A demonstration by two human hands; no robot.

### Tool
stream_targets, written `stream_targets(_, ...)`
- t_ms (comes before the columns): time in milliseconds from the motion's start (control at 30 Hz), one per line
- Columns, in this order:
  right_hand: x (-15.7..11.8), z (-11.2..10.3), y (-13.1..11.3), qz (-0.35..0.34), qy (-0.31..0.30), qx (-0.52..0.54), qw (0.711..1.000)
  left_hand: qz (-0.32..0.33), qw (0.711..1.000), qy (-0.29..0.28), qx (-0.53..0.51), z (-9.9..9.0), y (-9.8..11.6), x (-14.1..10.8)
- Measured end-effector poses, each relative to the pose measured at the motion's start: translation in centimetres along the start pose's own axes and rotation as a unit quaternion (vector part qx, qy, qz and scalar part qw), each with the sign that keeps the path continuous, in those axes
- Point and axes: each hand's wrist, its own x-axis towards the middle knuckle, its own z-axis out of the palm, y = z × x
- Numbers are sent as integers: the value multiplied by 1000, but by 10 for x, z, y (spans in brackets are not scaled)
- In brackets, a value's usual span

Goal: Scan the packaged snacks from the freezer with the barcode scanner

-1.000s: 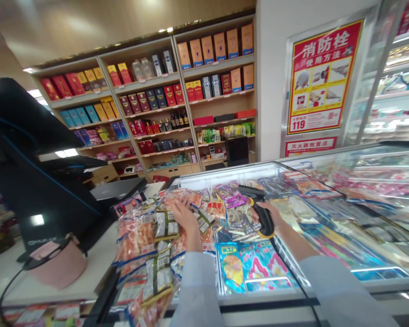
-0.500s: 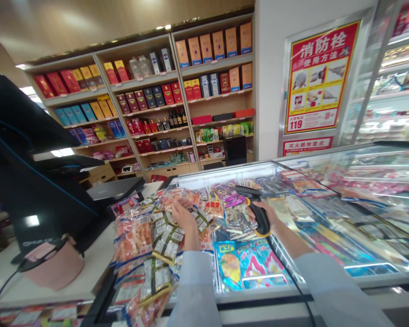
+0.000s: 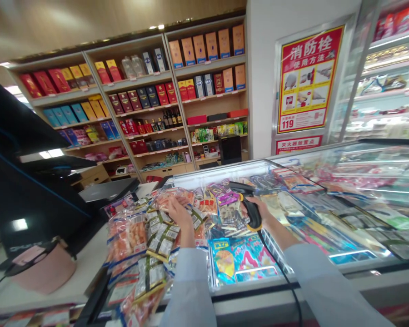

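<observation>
My right hand [image 3: 259, 211] is wrapped round the grip of a black and yellow barcode scanner [image 3: 254, 215]. The scanner's head points left, over the glass-topped case, and its cord hangs down toward me. To the left, my left hand [image 3: 179, 212] has its fingers curled on a clear snack packet [image 3: 163, 199] with orange contents, at the far end of a heap. Beneath and in front of that hand lie several green-edged silvery packets [image 3: 162, 236]. More clear packets with orange contents [image 3: 127, 236] are piled at the left.
Under the glass are blue ice-cream packs [image 3: 225, 263] and other packages. A black checkout terminal [image 3: 37, 190] and a pink container [image 3: 44, 270] stand on the left counter [image 3: 85, 268]. Shelves of boxed bottles [image 3: 139, 100] line the back; a red fire-hydrant poster [image 3: 310, 77] hangs right.
The view has shifted slightly, so the scene sits a little further left. Both hands keep nearly the same places, the right still holding the scanner and the left still on the packet.
</observation>
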Motion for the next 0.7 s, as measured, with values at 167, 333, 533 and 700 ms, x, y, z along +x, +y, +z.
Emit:
stream_targets(167,-14,10,-24,-30,28,30,999,24,996,-88,22,14,5,-20)
stream_targets(333,-51,1,-67,-95,94,32,990,7,970,-238,37,41,3,-52)
stream_targets(533,-118,-52,-90,-137,181,-12,974,-112,906,-400,80,113,-12,-107)
stream_targets(700,-155,-99,-98,-200,262,25,944,-180,858,-474,77,182,-37,-172)
